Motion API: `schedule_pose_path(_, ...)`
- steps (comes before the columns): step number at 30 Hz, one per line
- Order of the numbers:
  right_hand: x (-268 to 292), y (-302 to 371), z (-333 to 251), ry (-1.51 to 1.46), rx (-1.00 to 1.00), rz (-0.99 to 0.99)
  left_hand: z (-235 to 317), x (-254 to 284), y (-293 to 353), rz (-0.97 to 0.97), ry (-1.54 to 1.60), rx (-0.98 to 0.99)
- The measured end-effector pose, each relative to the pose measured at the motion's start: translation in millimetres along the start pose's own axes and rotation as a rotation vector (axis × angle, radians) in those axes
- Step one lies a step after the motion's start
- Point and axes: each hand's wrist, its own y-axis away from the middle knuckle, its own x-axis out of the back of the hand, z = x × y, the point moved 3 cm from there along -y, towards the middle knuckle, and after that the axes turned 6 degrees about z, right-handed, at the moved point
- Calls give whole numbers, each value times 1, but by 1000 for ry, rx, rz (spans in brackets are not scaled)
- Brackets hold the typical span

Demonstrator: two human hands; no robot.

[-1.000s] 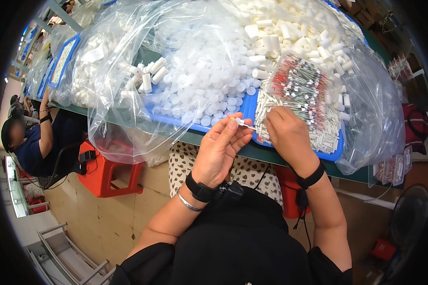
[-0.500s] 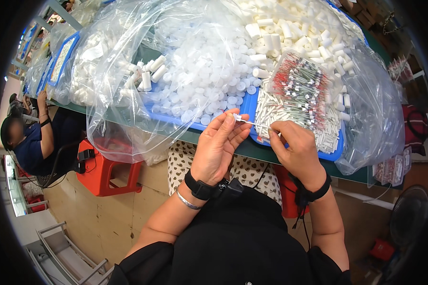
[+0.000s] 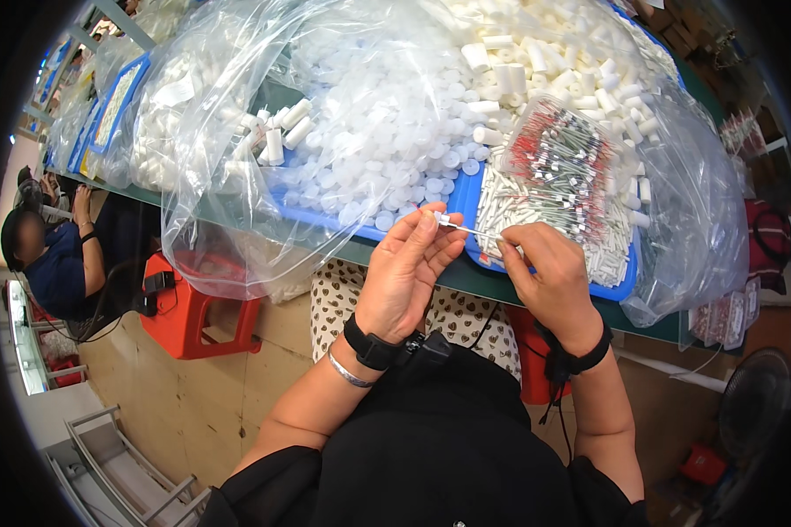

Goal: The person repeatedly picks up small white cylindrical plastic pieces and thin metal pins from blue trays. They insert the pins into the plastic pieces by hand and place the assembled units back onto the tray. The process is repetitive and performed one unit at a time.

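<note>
Above the front edge of the table, both hands hold a thin wire lead with a small white connector. My left hand is palm up, its thumb and forefinger pinched on the connector end. Its other fingers are loosely curled. My right hand pinches the far end of the pale, slim lead between thumb and fingertips, so it stretches level between the hands. Just beyond is a blue tray of short white tubes. On these tubes rests a clear box of similar leads with red and grey-green wires.
Left of the tray lies a heap of translucent white discs in a plastic bag on another blue tray. Cream foam-like cylinders are piled behind. A red stool stands at left, near a seated person. A fan is at right.
Both hands keep almost the same pose and grip. The view has shifted very slightly. The person at the left has moved an arm a little.
</note>
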Motion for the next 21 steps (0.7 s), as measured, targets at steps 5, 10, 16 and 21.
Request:
schedule_pose_path(5, -2, -2, -2, -24, 52, 37, -3, 2, 0, -9, -17, 4)
schedule_pose_path(10, -5, -1, -1, -157, -115, -7, -2, 2, 0, -28, 13, 0)
schedule_pose_path(16, -5, 7, 4, -198, -248, -11, 0, 3, 0, 10, 12, -10)
schedule_pose_path(21, -4, 8, 3, -208, -260, -4, -1, 3, 0, 4, 22, 0)
